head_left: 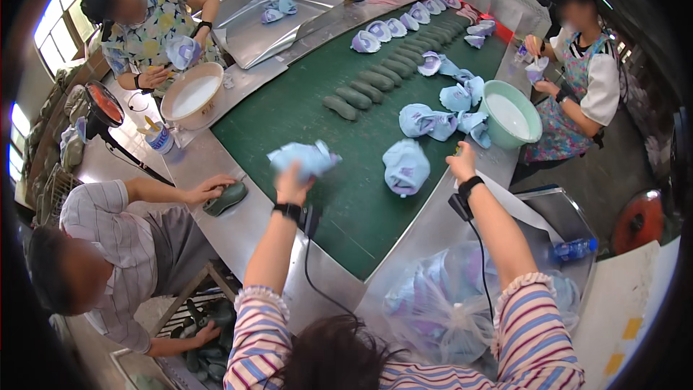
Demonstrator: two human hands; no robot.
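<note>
My left hand (pixel 291 186) is closed on a light blue fabric shoe upper (pixel 309 159), lifted over the green work surface (pixel 289 123) and smeared by motion. My right hand (pixel 462 164) is raised at the table's right edge, fingers pinched together. A small yellowish tip shows at them; what it belongs to I cannot make out. Between my hands lies another blue shoe upper (pixel 406 166) with purple edging. Beyond my right hand several more uppers (pixel 427 121) lie in a loose pile beside a mint green bowl (pixel 510 114) of white liquid. Dark green shoe lasts (pixel 372 81) lie in a row along the middle.
A co-worker at left rests a hand on a dark green last (pixel 225 198). Two others hold uppers near a beige bowl (pixel 192 95) and the mint bowl. A cup with brushes (pixel 159 137), a fan (pixel 105 105), a clear bag of uppers (pixel 447 303) and a blue bottle (pixel 575 248) stand around.
</note>
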